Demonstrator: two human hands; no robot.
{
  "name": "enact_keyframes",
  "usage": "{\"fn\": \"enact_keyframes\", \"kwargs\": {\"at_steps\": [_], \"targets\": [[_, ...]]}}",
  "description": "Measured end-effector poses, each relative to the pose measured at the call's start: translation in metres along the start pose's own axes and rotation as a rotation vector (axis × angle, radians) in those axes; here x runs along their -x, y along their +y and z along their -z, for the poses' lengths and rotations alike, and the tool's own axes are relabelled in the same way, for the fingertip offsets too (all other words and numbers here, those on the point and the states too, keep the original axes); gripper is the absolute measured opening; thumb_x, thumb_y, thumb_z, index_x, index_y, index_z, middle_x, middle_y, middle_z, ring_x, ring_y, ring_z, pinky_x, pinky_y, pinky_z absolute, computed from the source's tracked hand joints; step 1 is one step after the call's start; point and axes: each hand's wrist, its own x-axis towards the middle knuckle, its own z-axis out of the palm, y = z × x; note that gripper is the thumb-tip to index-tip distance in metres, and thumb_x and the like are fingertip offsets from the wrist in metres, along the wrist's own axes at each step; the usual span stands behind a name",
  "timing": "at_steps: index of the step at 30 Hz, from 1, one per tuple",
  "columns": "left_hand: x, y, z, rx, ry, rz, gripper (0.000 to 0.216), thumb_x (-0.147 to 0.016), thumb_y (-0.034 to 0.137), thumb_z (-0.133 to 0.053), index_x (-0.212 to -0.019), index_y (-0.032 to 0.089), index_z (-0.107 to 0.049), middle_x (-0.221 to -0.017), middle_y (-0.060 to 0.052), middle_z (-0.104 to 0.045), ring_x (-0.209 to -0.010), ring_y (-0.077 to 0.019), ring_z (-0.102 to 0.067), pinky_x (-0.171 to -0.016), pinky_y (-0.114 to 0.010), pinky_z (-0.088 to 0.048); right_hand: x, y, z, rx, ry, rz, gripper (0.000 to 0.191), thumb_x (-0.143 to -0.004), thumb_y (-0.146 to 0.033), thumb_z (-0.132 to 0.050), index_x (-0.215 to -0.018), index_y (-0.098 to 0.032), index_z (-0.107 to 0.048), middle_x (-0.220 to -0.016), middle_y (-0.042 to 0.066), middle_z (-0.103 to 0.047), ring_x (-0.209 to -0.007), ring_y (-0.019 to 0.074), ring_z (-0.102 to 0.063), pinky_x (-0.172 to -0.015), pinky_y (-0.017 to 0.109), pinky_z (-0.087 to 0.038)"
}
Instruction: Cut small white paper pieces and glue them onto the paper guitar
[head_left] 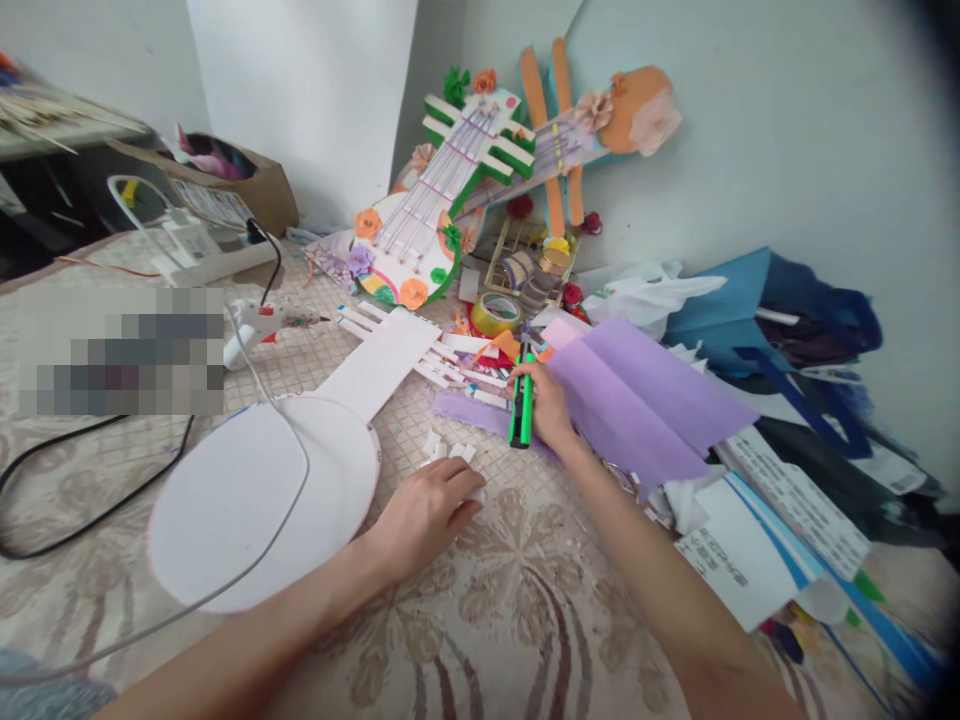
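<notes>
Green-and-black cutter [522, 408] is sitting gripped in right hand [549, 408], tip pointing away | left hand [427, 505] is curling over white pieces [465, 453] on table [517, 590], cannot tell if pinching any | safe handling is probably requiring pieces held flat, left fingers clear of the tip

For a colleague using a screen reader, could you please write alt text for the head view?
A person's right hand holds a green utility knife; the left hand is over small white pieces on a patterned tablecloth. At left lies a white long-necked cutout, and behind are two flowered handmade stringed instruments.
</notes>
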Motion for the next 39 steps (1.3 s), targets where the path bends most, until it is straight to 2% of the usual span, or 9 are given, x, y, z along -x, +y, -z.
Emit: {"fn": "enact_keyframes", "kwargs": {"at_steps": [7, 15, 18, 23, 26, 30, 34, 36, 39], "targets": [[0.000, -0.001, 0.000, -0.001, -0.001, 0.006, 0.014, -0.090, 0.013, -0.055, -0.102, 0.017, -0.060, -0.098, -0.005, -0.065, -0.090, -0.0205, -0.062, -0.079, -0.032, -0.050, 0.004, 0.001, 0.007, 0.034, 0.054, -0.029, 0.015, -0.083, -0.028, -0.052, -0.095, -0.025, -0.061, -0.087, 0.002, -0.062, -0.084, 0.0201, -0.056, -0.079, 0.034, -0.044], [-0.001, 0.001, 0.003, -0.009, -0.004, 0.015, 0.013, -0.089, 0.014, -0.055, -0.101, 0.018, -0.061, -0.098, -0.005, -0.065, -0.090, -0.0198, -0.063, -0.079, -0.031, -0.050, 0.011, -0.005, 0.001, -0.007, -0.180, 0.015, 0.010, -0.077, -0.025, -0.063, -0.086, -0.025, -0.067, -0.085, 0.000, -0.063, -0.081, 0.0188, -0.058, -0.077, 0.031, -0.045], [-0.001, 0.002, 0.005, -0.009, -0.003, 0.022, 0.014, -0.090, 0.014, -0.055, -0.101, 0.018, -0.062, -0.098, -0.005, -0.065, -0.091, -0.0198, -0.063, -0.080, -0.031, -0.050, 0.009, -0.003, 0.001, -0.021, -0.140, -0.012, 0.013, -0.078, -0.023, -0.059, -0.088, -0.025, -0.066, -0.082, -0.001, -0.062, -0.079, 0.0190, -0.058, -0.076, 0.032, -0.045], [-0.001, 0.000, 0.007, -0.016, 0.033, 0.051, 0.014, -0.091, 0.015, -0.054, -0.102, 0.018, -0.063, -0.097, -0.005, -0.065, -0.090, -0.0195, -0.063, -0.078, -0.030, -0.050, 0.011, -0.013, 0.016, -0.074, -0.009, -0.095, 0.018, -0.082, -0.025, -0.053, -0.099, -0.027, -0.060, -0.074, -0.003, -0.059, -0.067, 0.0167, -0.057, -0.064, 0.028, -0.045], [-0.001, -0.003, 0.009, -0.008, 0.103, 0.081, 0.013, -0.089, 0.014, -0.057, -0.100, 0.018, -0.063, -0.094, -0.005, -0.064, -0.082, -0.0167, -0.063, -0.070, -0.026, -0.049, 0.034, -0.032, 0.031, -0.173, -0.026, -0.168, 0.018, -0.082, -0.027, -0.057, -0.100, -0.028, -0.058, -0.077, -0.003, -0.063, -0.065, 0.0162, -0.059, -0.062, 0.028, -0.048], [-0.003, -0.006, 0.012, 0.036, 0.185, 0.091, 0.016, -0.083, 0.008, -0.062, -0.096, 0.016, -0.063, -0.092, -0.004, -0.064, -0.075, -0.0134, -0.061, -0.067, -0.024, -0.048, 0.095, -0.058, 0.046, -0.140, -0.102, -0.256, 0.019, -0.079, -0.025, -0.066, -0.097, -0.029, -0.061, -0.084, -0.002, -0.067, -0.069, 0.0185, -0.061, -0.063, 0.031, -0.048], [-0.004, -0.007, 0.011, 0.044, 0.179, 0.086, 0.014, -0.081, 0.009, -0.063, -0.094, 0.015, -0.064, -0.090, -0.003, -0.064, -0.071, -0.0116, -0.060, -0.067, -0.023, -0.047, 0.155, -0.070, 0.047, -0.127, -0.268, -0.319, 0.008, -0.083, -0.027, -0.064, -0.091, -0.029, -0.063, -0.077, -0.003, -0.066, -0.066, 0.0187, -0.062, -0.062, 0.031, -0.048], [-0.004, -0.005, 0.009, 0.035, 0.153, 0.065, 0.012, -0.082, 0.011, -0.063, -0.093, 0.015, -0.064, -0.089, -0.002, -0.063, -0.070, -0.0107, -0.059, -0.066, -0.023, -0.047, 0.172, -0.070, 0.045, -0.121, -0.255, -0.314, 0.009, -0.084, -0.027, -0.063, -0.093, -0.029, -0.063, -0.083, -0.002, -0.068, -0.072, 0.0198, -0.065, -0.067, 0.033, -0.050], [-0.002, 0.002, 0.002, 0.020, 0.121, 0.044, 0.011, -0.082, 0.012, -0.062, -0.093, 0.015, -0.064, -0.087, -0.001, -0.063, -0.068, -0.0106, -0.058, -0.064, -0.023, -0.045, 0.183, -0.067, 0.045, -0.155, -0.138, -0.304, 0.014, -0.084, -0.026, -0.063, -0.097, -0.030, -0.060, -0.106, 0.000, -0.070, -0.097, 0.0233, -0.067, -0.086, 0.039, -0.050]]}}
